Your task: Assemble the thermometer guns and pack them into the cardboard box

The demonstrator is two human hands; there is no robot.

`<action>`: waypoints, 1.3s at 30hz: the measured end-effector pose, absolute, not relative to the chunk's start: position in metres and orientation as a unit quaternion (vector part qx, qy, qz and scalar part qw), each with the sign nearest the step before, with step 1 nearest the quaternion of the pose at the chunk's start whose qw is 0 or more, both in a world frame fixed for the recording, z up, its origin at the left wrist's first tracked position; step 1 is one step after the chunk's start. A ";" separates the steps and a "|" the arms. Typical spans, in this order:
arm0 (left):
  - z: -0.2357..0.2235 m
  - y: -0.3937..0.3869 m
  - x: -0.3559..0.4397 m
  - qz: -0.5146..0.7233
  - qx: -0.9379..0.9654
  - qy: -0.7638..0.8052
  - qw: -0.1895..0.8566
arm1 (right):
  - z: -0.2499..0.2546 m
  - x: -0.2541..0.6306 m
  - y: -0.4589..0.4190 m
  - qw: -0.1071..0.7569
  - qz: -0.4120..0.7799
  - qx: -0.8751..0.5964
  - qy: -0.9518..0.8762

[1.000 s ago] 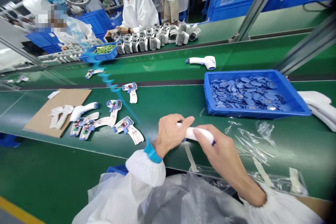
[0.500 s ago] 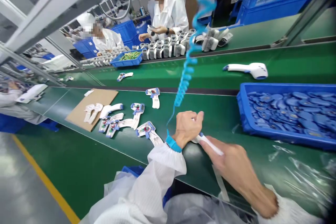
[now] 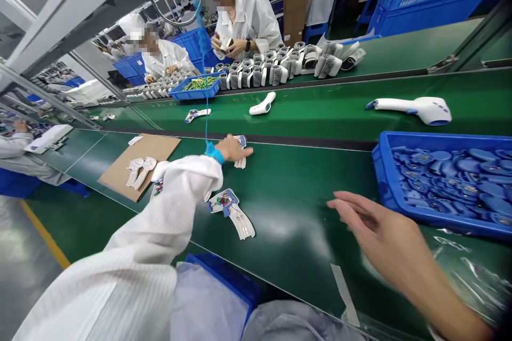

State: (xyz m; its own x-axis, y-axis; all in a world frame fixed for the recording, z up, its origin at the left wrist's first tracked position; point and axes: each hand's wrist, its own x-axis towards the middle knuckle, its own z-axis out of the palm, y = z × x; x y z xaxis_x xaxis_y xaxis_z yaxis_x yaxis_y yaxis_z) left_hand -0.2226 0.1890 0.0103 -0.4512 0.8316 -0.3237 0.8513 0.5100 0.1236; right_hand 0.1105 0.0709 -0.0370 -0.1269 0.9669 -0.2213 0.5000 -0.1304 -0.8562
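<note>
2 handsets (image 3: 434, 110) look closed, open shells (image 3: 234, 213) await! Left hand (image 3: 230, 148) over one, grip unclear; right hand (image 3: 390, 234) empty, narrowly parted.

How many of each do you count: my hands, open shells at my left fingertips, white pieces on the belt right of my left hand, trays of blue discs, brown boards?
Hands: 2, left hand and right hand
Open shell: 1
White pieces: 2
Tray of blue discs: 1
Brown board: 1
Total: 7
</note>
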 end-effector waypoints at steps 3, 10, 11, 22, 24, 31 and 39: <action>-0.009 0.150 -0.198 0.013 0.480 0.849 0.222 | -0.038 0.062 0.095 0.245 0.611 -0.509 -0.555; -0.009 0.045 -0.092 0.224 0.576 0.712 0.333 | -0.037 0.023 0.108 0.245 0.629 -0.477 -0.562; -0.009 0.032 -0.081 0.272 0.584 0.695 0.321 | -0.036 0.039 0.100 0.252 0.614 -0.479 -0.575; -0.014 0.023 -0.016 0.311 0.661 0.541 0.417 | -0.023 0.188 0.019 0.322 0.388 -0.527 -0.684; -0.016 0.015 -0.001 0.288 0.702 0.525 0.386 | -0.020 0.191 0.011 0.350 0.281 -0.550 -0.705; -0.024 0.014 0.025 0.283 0.645 0.584 0.402 | 0.002 0.230 0.001 0.346 0.179 -0.635 -0.667; -0.044 0.038 0.019 0.332 0.365 0.525 0.693 | -0.069 0.317 0.012 0.201 0.103 -0.752 -0.619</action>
